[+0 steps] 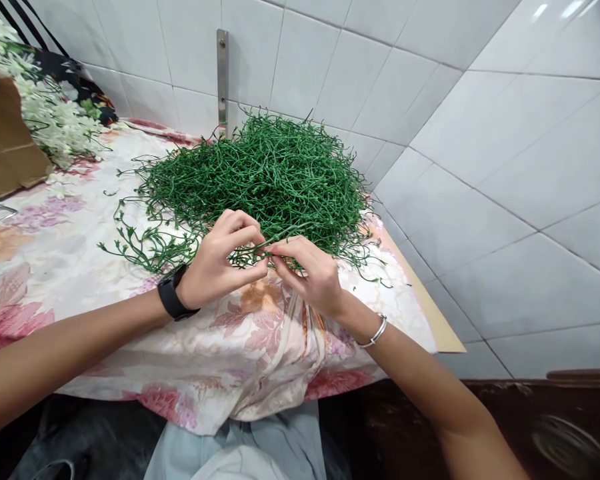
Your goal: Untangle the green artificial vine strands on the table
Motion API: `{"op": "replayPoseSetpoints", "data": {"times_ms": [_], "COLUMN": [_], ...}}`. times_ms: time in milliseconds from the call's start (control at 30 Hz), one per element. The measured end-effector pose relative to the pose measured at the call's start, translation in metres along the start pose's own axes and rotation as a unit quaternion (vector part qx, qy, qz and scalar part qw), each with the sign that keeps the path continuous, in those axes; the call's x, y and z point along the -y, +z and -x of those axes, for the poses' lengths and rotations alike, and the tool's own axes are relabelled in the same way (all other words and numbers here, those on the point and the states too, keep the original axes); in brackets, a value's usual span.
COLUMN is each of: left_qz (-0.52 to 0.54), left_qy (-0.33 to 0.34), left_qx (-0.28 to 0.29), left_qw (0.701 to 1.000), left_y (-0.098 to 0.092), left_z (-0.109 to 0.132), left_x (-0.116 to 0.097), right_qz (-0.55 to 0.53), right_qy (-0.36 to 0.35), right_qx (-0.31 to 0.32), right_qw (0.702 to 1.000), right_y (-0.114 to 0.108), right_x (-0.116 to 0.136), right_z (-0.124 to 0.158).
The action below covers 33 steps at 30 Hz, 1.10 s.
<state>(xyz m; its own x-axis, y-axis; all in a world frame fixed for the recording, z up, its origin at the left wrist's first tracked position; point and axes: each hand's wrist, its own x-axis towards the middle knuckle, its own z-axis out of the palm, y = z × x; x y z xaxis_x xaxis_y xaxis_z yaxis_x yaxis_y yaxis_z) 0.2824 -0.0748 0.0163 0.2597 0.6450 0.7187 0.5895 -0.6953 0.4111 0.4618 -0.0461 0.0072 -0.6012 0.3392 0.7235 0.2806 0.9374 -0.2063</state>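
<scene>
A large tangled heap of green artificial stems (275, 173) lies on the flowered tablecloth (87, 293). In front of it, my left hand (227, 257) pinches a thin green stem, thumb and fingers closed at the tips. My right hand (307, 270) meets it there, its fingertips closed on the same spot. Exactly where one stem ends and another begins between the fingers is hard to see. A smaller loose bunch of green stems (153, 247) with budded tips lies left of my left hand.
White artificial flowers (60, 120) are piled at the back left beside a brown cardboard piece (10, 140). A metal strip (223, 80) is fixed to the tiled wall behind the heap. At the right, a tan board edge (437, 320) sticks out beneath the cloth.
</scene>
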Motion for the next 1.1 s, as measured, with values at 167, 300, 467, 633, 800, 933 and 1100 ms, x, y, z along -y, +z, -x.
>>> {"op": "replayPoseSetpoints", "data": {"times_ms": [167,300,467,633,800,933,1100], "left_qz": [0.038,0.034,0.018,0.003,-0.006,-0.011,-0.005], "left_qy": [-0.005,-0.016,-0.034,-0.027,0.039,0.096,0.115], "left_qx": [0.034,0.062,0.086,0.132,0.188,0.205,0.172], "left_qw": [0.999,0.997,0.996,0.991,0.981,0.974,0.978], "left_y": [0.000,0.001,0.001,0.000,0.002,0.007,0.009], "left_z": [0.002,0.002,0.001,-0.001,-0.003,-0.002,0.000], "left_x": [0.002,0.001,-0.002,0.001,0.005,0.006,0.003], "right_qz": [-0.014,-0.014,-0.007,0.016,0.108,0.190,0.152], "right_qy": [0.029,0.047,0.051,0.043,-0.024,-0.069,-0.055], "right_qx": [-0.011,-0.002,0.008,0.040,0.064,0.067,0.056], "right_qw": [0.999,0.999,0.999,0.998,0.992,0.977,0.985], "right_y": [0.002,0.002,0.002,0.000,-0.010,-0.016,-0.022], "right_x": [-0.002,-0.001,0.000,-0.001,0.004,0.006,0.005], "right_z": [0.002,0.001,0.001,0.000,-0.006,-0.009,-0.012]}}
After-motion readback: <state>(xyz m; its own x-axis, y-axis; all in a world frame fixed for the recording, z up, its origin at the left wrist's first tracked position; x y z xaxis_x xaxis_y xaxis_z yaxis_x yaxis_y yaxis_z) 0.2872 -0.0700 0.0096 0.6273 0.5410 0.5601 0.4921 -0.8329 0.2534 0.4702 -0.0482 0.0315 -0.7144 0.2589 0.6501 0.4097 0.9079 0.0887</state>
